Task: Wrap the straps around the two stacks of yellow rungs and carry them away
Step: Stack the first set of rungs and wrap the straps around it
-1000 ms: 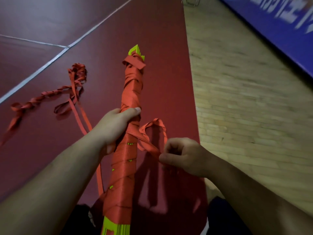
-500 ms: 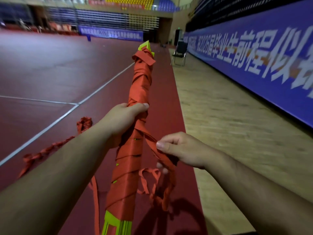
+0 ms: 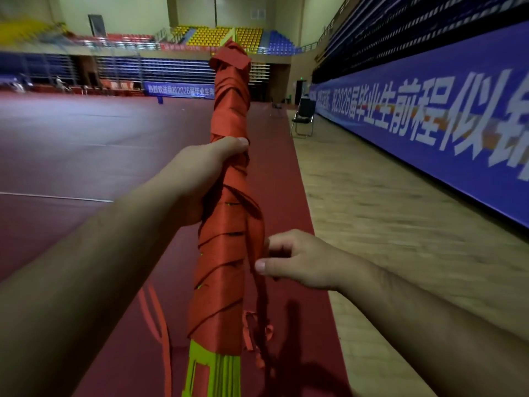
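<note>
Indoor sports arena. Tiered yellow and blue seats (image 3: pixel 211 38) at far end; dark red court floor (image 3: pixel 100 144) with white line (image 3: pixel 57 196); wood-plank strip (image 3: pixel 386 230) alongside; long blue banner (image 3: pixel 429 133) on right wall; folding chair (image 3: pixel 303 118) beside it.

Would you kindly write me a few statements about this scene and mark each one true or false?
1. The left hand grips the strap-wrapped bundle around its middle. True.
2. The right hand is holding nothing. False: it pinches the loose strap that hangs beside the bundle.
3. The bundle lies flat on a table. False: it is held up in the air, with its far end tilted up and away from the person.
4. Yellow rung ends stick out below the red wrapping. True.
5. A chair stands on the wooden floor near the blue banner. True.
</note>
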Demonstrator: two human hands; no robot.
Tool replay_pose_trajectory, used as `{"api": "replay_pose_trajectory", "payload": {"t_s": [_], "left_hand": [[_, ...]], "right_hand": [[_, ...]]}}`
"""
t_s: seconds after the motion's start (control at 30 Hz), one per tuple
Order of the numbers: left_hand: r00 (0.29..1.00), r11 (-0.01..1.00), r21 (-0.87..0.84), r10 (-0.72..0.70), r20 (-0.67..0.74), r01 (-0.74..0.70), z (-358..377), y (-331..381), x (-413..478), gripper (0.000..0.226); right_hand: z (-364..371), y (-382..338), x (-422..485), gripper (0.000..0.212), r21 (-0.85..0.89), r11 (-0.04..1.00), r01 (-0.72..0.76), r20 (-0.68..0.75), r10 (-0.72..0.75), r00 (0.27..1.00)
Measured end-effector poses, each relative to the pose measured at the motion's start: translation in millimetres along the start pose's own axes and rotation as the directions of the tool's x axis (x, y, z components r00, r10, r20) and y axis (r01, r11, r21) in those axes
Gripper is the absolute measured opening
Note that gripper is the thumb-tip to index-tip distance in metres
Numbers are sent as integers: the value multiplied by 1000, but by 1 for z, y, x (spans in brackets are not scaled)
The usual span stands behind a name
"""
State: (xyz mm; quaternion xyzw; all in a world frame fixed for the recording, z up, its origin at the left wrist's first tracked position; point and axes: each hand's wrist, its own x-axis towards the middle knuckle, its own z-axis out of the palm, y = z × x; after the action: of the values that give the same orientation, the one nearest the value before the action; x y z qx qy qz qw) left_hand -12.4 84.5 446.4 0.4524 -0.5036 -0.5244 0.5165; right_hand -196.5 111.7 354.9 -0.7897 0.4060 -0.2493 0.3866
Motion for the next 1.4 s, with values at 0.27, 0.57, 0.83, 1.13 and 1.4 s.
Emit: {"api": "replay_pose_trajectory", "payload": {"t_s": [0.27, 0.57, 0.83, 1.13, 1.4], "left_hand": [[1000, 996, 83, 23, 15, -24, 1, 20, -6, 28], [998, 995, 97, 31, 52, -36, -2, 2, -9, 25], [999, 986, 160, -50, -21, 52, -17, -62, 17, 22], [976, 999, 11, 53, -212, -52, -29, -31, 46, 24], [991, 995, 91, -30, -127, 42, -41, -65, 51, 18]], "right_hand": [[-10, -25, -2, 21, 310, 949, 62, -18, -59, 998], [2, -11, 8, 18, -41, 988, -147, 482, 148, 864], [-11, 30, 67, 23, -772, 626, -112, 212, 419, 883], [-108, 14, 89, 14, -704, 607, -368, -456, 9, 890], [-18, 69, 74, 55, -539, 753, -378, 244, 569, 785]]}}
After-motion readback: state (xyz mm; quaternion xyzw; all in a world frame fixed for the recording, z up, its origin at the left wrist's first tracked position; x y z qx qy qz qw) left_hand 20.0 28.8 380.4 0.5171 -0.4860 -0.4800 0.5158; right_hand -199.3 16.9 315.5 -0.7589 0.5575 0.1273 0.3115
